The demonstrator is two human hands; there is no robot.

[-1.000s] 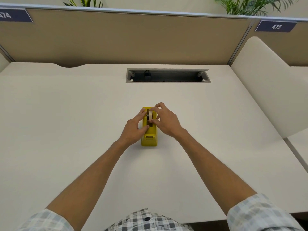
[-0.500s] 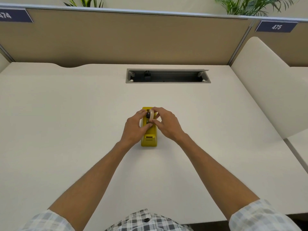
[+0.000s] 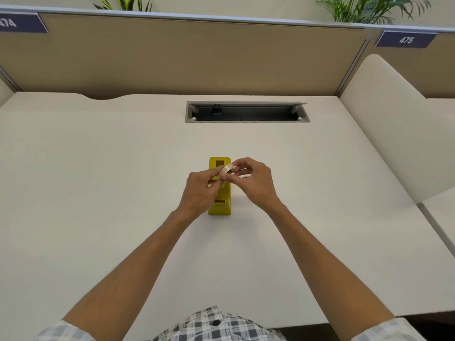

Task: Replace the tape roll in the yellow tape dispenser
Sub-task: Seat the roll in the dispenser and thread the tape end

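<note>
Nearest to the viewer is a checked shirt (image 3: 216,326) with short sleeves, and two bare forearms reach forward over the pale desk (image 3: 98,193). The left hand (image 3: 199,190) and the right hand (image 3: 251,180) meet above the yellow tape dispenser (image 3: 219,205), which stands on the desk with its long side pointing away from the person. Both hands have their fingers curled, and between them they pinch the tape roll (image 3: 227,169). The roll is tilted and is held just over the far half of the dispenser, out of its slot, whose dark opening shows behind it. Farther away a long cable tray (image 3: 247,112) is sunk into the desk. Behind it stands a beige partition (image 3: 184,57) with a number plate (image 3: 405,40), and green plants (image 3: 369,8) rise above it.
</note>
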